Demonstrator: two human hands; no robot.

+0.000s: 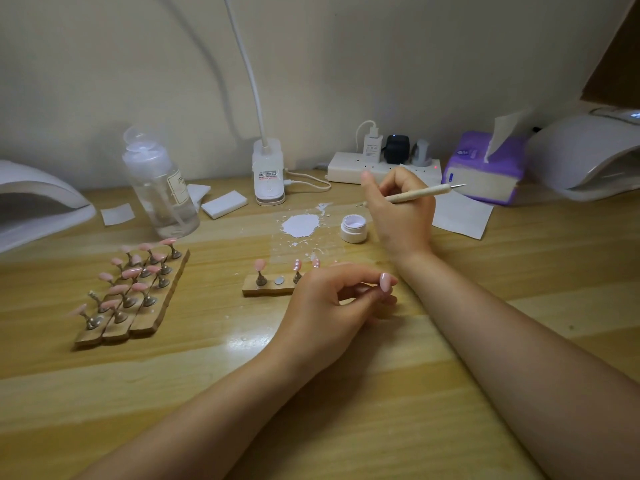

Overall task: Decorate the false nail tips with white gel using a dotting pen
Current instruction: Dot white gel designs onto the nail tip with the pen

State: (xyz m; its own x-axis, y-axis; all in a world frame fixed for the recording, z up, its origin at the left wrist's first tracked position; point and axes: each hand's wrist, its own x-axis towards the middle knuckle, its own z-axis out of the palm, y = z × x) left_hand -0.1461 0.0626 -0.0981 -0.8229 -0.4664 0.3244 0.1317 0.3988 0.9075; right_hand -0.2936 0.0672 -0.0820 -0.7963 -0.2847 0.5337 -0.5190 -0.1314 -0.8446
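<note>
False nail tip (385, 282) pinched in left hand (325, 306) grip above tabletop (346, 393), right hand (398, 206) clamped on dotting pen (420, 192) near open gel pot (354, 229); slipping pinch risks smeared dots.

Right hand (398, 202) raised over counter (346, 393), fingers curled round dotting pen (420, 193), metal tip pointing right toward purple tissue pack (485, 168). Open white gel jar (354, 229) just beside right wrist; white gel puddle (300, 225) smeared on counter left of jar. Left hand (329, 306) pinching pink nail tip (385, 282) near small wooden stand (268, 287). Larger stand of pink tips (133, 292) far left, clear bottle (161, 188) behind it.
</note>
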